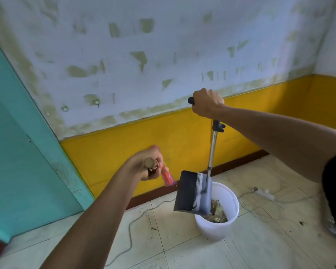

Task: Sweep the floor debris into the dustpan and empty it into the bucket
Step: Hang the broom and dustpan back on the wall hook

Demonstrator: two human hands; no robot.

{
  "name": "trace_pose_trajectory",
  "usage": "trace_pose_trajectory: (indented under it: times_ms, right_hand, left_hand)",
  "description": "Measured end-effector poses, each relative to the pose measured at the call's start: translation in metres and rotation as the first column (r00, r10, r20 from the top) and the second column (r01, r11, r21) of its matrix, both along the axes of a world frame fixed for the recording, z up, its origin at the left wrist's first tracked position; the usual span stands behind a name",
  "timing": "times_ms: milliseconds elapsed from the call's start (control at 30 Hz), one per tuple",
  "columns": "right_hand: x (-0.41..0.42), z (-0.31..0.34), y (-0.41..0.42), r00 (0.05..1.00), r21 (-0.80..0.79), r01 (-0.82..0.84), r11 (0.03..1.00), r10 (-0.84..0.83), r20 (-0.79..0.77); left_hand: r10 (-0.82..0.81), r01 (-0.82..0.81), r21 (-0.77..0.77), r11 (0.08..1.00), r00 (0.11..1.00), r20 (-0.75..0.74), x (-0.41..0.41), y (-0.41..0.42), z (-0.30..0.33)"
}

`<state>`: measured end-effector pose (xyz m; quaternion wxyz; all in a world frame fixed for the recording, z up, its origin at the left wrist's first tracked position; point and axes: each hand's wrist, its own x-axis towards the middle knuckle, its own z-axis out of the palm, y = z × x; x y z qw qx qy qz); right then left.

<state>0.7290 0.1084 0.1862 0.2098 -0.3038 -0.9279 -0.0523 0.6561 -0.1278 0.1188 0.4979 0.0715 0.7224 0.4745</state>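
My right hand point(208, 102) is closed tight around the black grip at the top of the dustpan handle point(211, 150), a thin metal pole that runs down toward 6 o'clock. The dustpan point(190, 192) hangs at the end of it, tipped steeply on edge, dark with a white comb along its rim, and its lower corner sits over the mouth of the bucket point(217, 228). The white bucket stands on the tiled floor point(182, 247) near the wall, and brownish debris point(217, 212) lies inside it, just to the 3 o'clock side of the pan.

My left hand point(149, 166) is wrapped around the end of a wooden broom handle point(149, 163), which points almost straight at me so I see only its round tip. Something red and blurred point(167, 176) shows just below that hand at about 4 o'clock; I cannot tell what it is.

A thin cable point(136, 220) trails across the floor at 9 o'clock from the bucket. A white power strip point(264, 193) lies at 2 o'clock from it, well apart. Small dark specks are scattered over the tiles.
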Motion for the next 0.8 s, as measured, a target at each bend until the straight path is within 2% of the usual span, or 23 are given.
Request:
trace_pose_trajectory:
  times_ms: [167, 400, 467, 500, 533, 600, 667, 700, 733, 800]
  right_hand:
    - [-0.001, 0.007, 0.005, 0.988, -0.15, 0.104, 0.983, -0.118, -0.094]
    - [-0.013, -0.016, -0.007, 0.976, -0.337, 0.12, 0.934, -0.174, -0.134]
    - [-0.017, -0.019, -0.013, 0.978, -0.489, 0.081, 0.869, -0.163, -0.129]
    - [-0.02, -0.018, -0.016, 0.978, -0.611, 0.023, 0.791, -0.144, -0.15]
    - [-0.022, -0.018, -0.02, 0.976, -0.742, -0.059, 0.668, -0.118, -0.184]
    - [-0.025, -0.017, -0.029, 0.954, -0.905, -0.243, 0.349, -0.083, -0.288]
    - [-0.027, -0.02, -0.039, 0.895, -0.901, -0.432, 0.046, -0.102, -0.434]
    - [-0.029, -0.023, -0.044, 0.849, -0.849, -0.523, -0.073, -0.138, -0.51]
    - [-0.032, -0.026, -0.048, 0.797, -0.783, -0.602, -0.155, -0.18, -0.577]
    - [-0.041, -0.029, -0.058, 0.715, -0.673, -0.699, -0.24, -0.248, -0.654]
  left_hand:
    - [0.204, -0.212, 0.108, 0.971, 0.976, 0.075, -0.018, -0.012, 0.027]
    - [0.291, -0.296, 0.151, 0.943, 0.955, 0.055, -0.024, -0.041, 0.026]
    - [0.308, -0.317, 0.17, 0.933, 0.948, 0.077, -0.025, -0.054, 0.027]
    - [0.315, -0.326, 0.186, 0.927, 0.945, 0.09, -0.027, -0.061, 0.028]
    - [0.323, -0.338, 0.203, 0.919, 0.941, 0.104, -0.03, -0.068, 0.031]
    - [0.353, -0.373, 0.217, 0.902, 0.927, 0.126, -0.037, -0.084, 0.038]
    - [0.389, -0.411, 0.209, 0.887, 0.91, 0.143, -0.041, -0.1, 0.046]
    - [0.395, -0.416, 0.197, 0.888, 0.908, 0.136, -0.042, -0.107, 0.049]
    - [0.399, -0.416, 0.182, 0.891, 0.908, 0.124, -0.042, -0.113, 0.051]
    - [0.422, -0.434, 0.157, 0.887, 0.901, 0.1, -0.041, -0.123, 0.055]
